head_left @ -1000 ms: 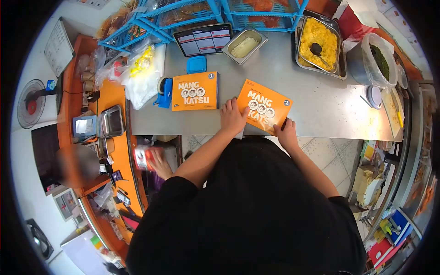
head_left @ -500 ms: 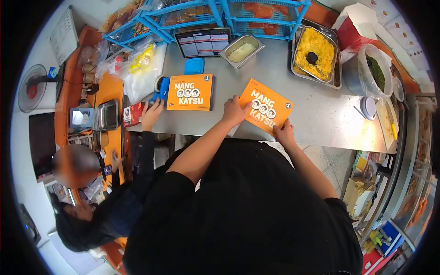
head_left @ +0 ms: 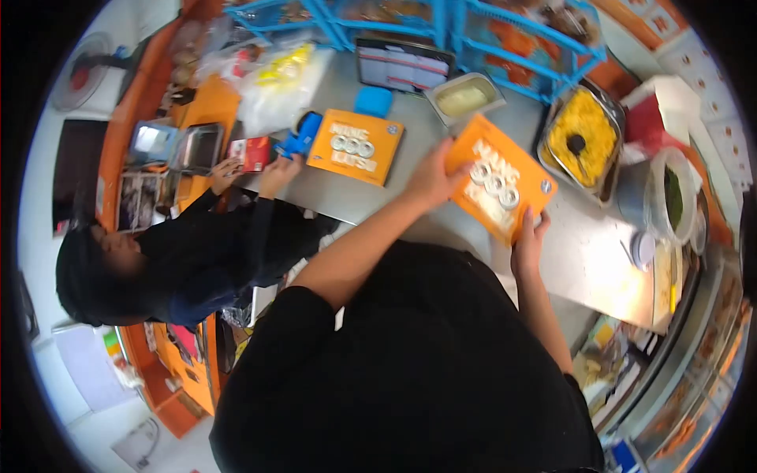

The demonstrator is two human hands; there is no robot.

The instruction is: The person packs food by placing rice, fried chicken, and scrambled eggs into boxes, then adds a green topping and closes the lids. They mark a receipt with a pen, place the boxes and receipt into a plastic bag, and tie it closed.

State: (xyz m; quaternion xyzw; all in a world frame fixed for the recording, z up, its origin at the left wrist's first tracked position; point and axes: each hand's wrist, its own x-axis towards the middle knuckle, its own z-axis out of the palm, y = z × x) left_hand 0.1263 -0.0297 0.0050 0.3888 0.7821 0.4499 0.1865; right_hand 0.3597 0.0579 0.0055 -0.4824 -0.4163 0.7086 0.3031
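An orange "Mang Katsu" box [head_left: 500,182] is held over the steel counter [head_left: 587,264] by both my hands. My left hand [head_left: 433,176] grips its left edge and my right hand [head_left: 529,236] grips its near edge. A second orange box of the same kind [head_left: 355,146] lies flat on the counter to the left, with nobody touching it.
A co-worker in black leans in at the left, one hand [head_left: 285,167] by the blue tape dispenser [head_left: 300,136] and a red pack [head_left: 254,153]. Behind stand blue racks [head_left: 481,31], a tablet [head_left: 402,65], a small steel pan [head_left: 464,98], a yellow food tray [head_left: 578,139] and a tub [head_left: 673,201].
The view has swung and tilted. My hands have lifted the orange box off the counter edge and turned it. The co-worker has come further into view at the left.
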